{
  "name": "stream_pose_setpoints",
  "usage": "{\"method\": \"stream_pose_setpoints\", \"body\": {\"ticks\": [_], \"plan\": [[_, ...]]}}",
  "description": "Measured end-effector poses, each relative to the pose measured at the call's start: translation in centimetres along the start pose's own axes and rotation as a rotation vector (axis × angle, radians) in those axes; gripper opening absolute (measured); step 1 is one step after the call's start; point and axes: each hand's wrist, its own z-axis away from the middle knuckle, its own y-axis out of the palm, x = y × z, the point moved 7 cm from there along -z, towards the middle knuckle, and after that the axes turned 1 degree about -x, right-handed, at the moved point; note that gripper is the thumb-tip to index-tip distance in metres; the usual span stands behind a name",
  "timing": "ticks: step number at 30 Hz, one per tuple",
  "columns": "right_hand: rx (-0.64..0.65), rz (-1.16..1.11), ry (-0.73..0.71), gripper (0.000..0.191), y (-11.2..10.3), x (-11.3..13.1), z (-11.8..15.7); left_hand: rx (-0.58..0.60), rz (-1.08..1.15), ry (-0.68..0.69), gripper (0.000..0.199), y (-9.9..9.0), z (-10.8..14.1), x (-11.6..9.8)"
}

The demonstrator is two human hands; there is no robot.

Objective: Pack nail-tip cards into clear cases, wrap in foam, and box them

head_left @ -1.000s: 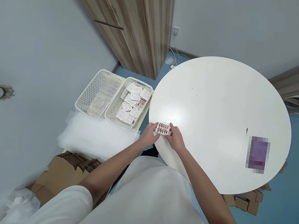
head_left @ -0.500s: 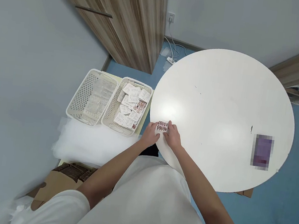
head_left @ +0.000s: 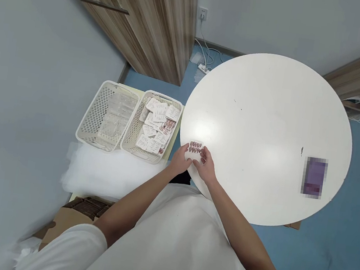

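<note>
A small white card with two rows of dark red nail-shaped pieces (head_left: 195, 147) is held over the near left edge of the round white table (head_left: 268, 120). My left hand (head_left: 180, 159) grips its left side, with the thumb at the lower edge. On the right side, my right hand (head_left: 206, 166) has its fingers bent around the card and its thumb near the bottom edge. Left of the table, a white basket (head_left: 147, 156) holds several white printed cards, a few showing reddish pieces.
Another white basket (head_left: 84, 118) with clear plastic pieces stands further left. White wrapping (head_left: 105, 171) and a cardboard box (head_left: 65, 222) lie nearer me. A blurred purple object (head_left: 314, 176) is on the table's right. A power strip (head_left: 203, 69) lies behind.
The card shows more of its white lower part between my hands. My right hand's fingers have shifted along its right side. The whole view has moved slightly.
</note>
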Motion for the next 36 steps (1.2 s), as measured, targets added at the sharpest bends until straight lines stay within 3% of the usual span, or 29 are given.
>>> {"method": "stream_pose_setpoints", "body": {"ticks": [15, 26, 31, 36], "plan": [[0.034, 0.036, 0.012, 0.072, 0.0, 1.4, -1.8, -0.002, 0.040, 0.015, 0.067, -0.5, -1.4, 0.1], [0.030, 0.035, 0.015, 0.063, -0.3, 1.9, -1.5, -0.052, -0.018, 0.057, 0.064, -0.8, -1.1, -0.9], [0.023, 0.006, 0.029, 0.053, -1.7, 2.2, -0.5, -0.098, -0.061, 0.071, 0.062, -1.0, 0.0, -1.7], [0.058, 0.022, 0.008, 0.045, -4.1, 2.1, 2.1, -0.141, -0.080, 0.021, 0.058, -0.6, 2.9, -2.5]]}}
